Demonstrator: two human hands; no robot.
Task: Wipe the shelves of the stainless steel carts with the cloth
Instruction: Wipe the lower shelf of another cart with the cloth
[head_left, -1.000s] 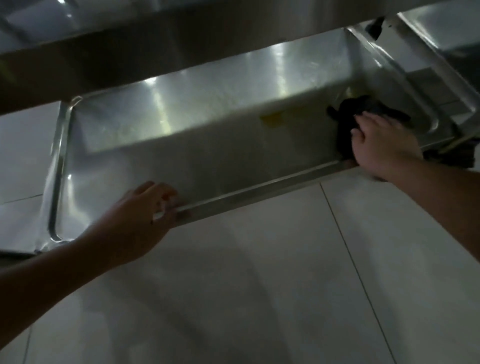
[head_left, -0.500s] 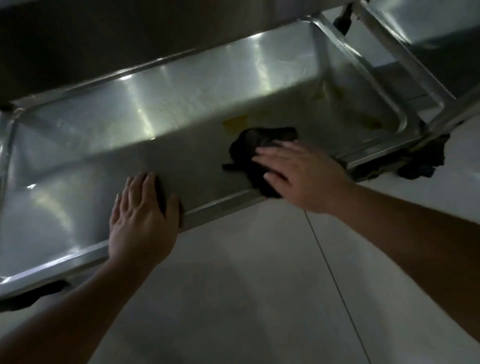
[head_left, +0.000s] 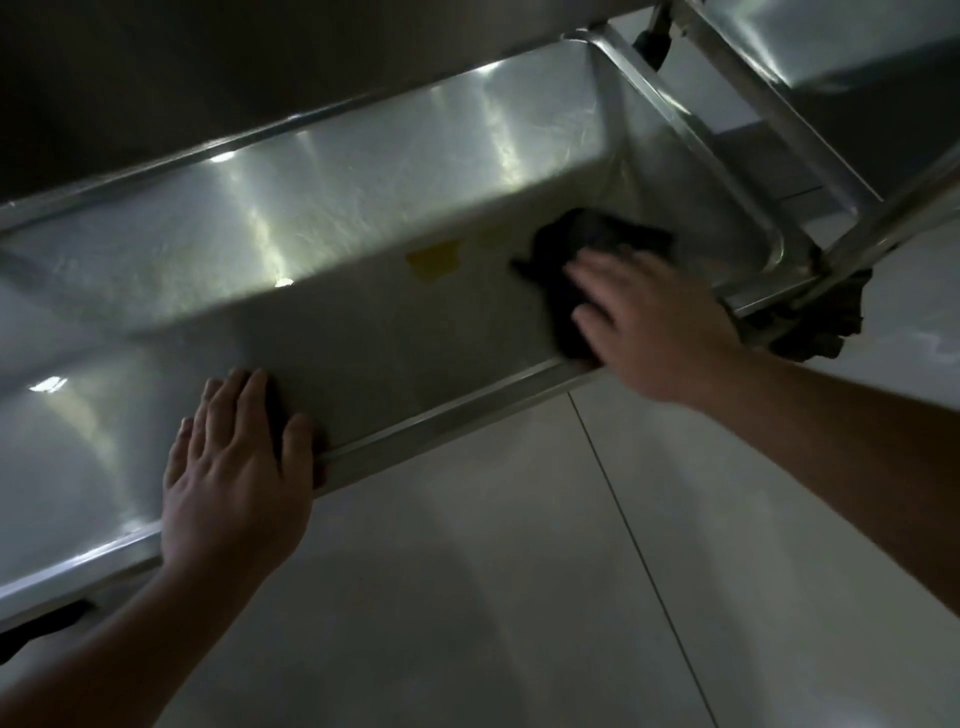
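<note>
Cloth (head_left: 587, 249), dark and bunched, lies on the floor of the cart's low shelf (head_left: 363, 332), toward its right end. The right hand (head_left: 649, 322) lies on top of it, fingers stretched fairly straight and spread, palm down, pressing the cloth against the steel; that grip is open and flat rather than closed round the fabric. The hand is a little blurred, so finer detail of the fingertips is hard to make out. Part of the cloth pokes out beyond the fingers toward the back wall, and part runs down toward the front rim under the palm.

Left hand (head_left: 234, 473) rests on the shelf's front rim, well apart from the right. Its fingers are straight and together, lying over the rim onto the shelf floor, thumb along the rim's edge; its grip too is open, holding nothing, just resting on the metal.

Just left of the cloth, on the shelf floor near the back wall, is a yellowish patch (head_left: 434, 260). The steel catches bright streaks of light along the back wall. At the shelf's right corner a slanted cart leg (head_left: 769, 104) runs up, with a dark ragged mass (head_left: 815, 317) at its foot. Below the rim is pale tiled floor (head_left: 519, 597), crossed by a thin grout line.
</note>
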